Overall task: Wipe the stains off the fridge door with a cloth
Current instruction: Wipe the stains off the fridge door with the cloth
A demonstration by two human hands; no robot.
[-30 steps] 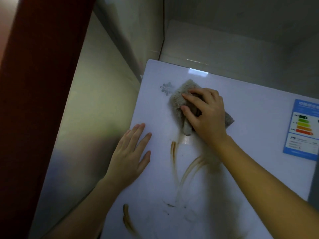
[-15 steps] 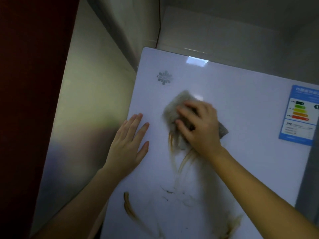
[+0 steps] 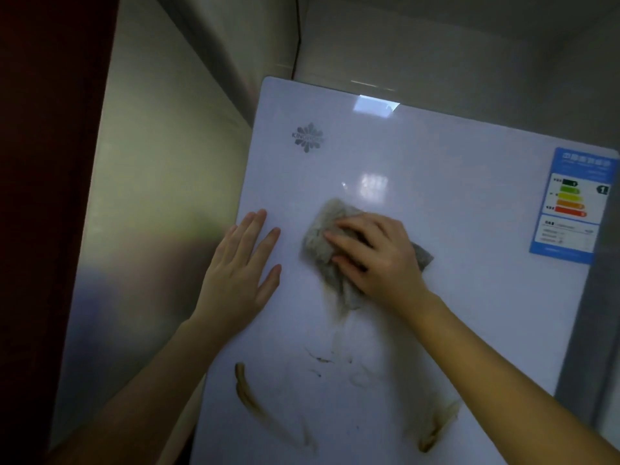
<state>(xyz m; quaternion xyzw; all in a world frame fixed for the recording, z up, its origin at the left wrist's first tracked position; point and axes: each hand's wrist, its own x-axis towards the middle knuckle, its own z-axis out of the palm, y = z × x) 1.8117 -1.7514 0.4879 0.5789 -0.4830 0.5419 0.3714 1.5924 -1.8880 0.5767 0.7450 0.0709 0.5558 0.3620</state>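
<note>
In the middle of the frame, a grey fuzzy cloth (image 3: 320,234) lies bunched up against the white fridge door (image 3: 469,313). The right hand (image 3: 375,255) is on top of it, with its fingers bent round the cloth and pushing it onto the door. A light brown smear (image 3: 330,298) shows just under the cloth. Lower down there are small dark marks (image 3: 322,360), a long brown streak (image 3: 246,392) at the lower left and a brown smudge (image 3: 436,427) at the lower right. The left hand (image 3: 238,270) lies flat on the door near its left edge, with its fingers straight, beside the cloth but not touching it. A silver flower logo (image 3: 307,137) sits at the door's upper left; its word is too blurry to read. A blue label (image 3: 570,204) with coloured bars is stuck at the right edge. A shiny grey wall (image 3: 151,196) stands to the left of the fridge.
</note>
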